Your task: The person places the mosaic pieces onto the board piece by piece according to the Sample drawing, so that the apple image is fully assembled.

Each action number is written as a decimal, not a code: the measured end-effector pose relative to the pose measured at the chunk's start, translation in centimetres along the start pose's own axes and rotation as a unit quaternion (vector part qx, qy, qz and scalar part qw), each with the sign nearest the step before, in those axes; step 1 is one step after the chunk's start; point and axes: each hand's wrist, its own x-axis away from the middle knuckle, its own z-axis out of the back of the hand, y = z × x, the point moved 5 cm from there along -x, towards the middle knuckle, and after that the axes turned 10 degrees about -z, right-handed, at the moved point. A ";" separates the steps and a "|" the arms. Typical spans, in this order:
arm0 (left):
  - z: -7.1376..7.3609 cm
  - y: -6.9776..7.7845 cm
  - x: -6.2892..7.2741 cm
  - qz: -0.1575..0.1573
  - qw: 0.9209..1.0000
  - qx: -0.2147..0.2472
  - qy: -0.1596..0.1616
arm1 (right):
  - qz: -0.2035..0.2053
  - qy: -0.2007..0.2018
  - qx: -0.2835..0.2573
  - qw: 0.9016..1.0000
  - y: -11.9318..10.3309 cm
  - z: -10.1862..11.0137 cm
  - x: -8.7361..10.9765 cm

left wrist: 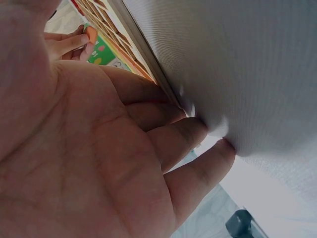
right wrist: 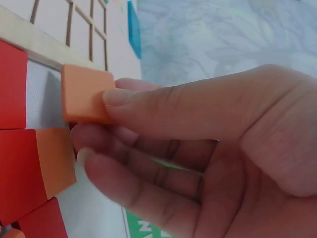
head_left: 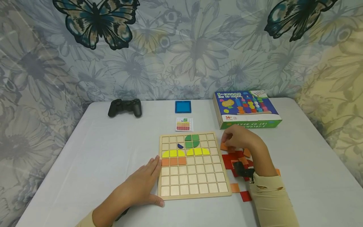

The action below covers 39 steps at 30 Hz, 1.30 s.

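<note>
A wooden grid board lies in the middle of the white table. Green rounded tiles, yellow tiles, a small dark blue piece and a row of orange square tiles sit in its upper cells. My left hand rests against the board's left edge with its fingers extended. Right of the board, my right hand pinches an orange square tile between thumb and fingers, just off the board's edge. Below that hand lie loose red tiles and orange tiles, partly hidden by the wrist.
Behind the board lie a small pattern card and a blue square tray. A black game controller sits at the back left. The boxed toy set stands at the back right, close to my right hand.
</note>
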 end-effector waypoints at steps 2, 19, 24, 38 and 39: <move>0.0 0.0 0.0 0.001 1.000 0.001 -0.001 | 0.008 0.002 -0.004 1.000 -0.2 0.0 0.0; -0.1 0.0 0.0 -0.001 1.000 -0.001 0.001 | 0.123 -0.007 -0.006 0.992 -5.4 -4.0 -0.5; 0.0 0.0 -0.1 -0.003 1.000 -0.001 0.000 | 0.146 -0.002 0.013 0.989 -7.3 -5.8 -0.3; 0.0 0.0 0.0 -0.001 1.000 -0.002 0.001 | 0.142 0.055 0.088 0.984 -9.4 -8.6 0.1; 0.0 0.0 0.0 0.000 1.000 -0.002 0.002 | 0.141 0.059 0.088 0.984 -9.4 -8.7 0.1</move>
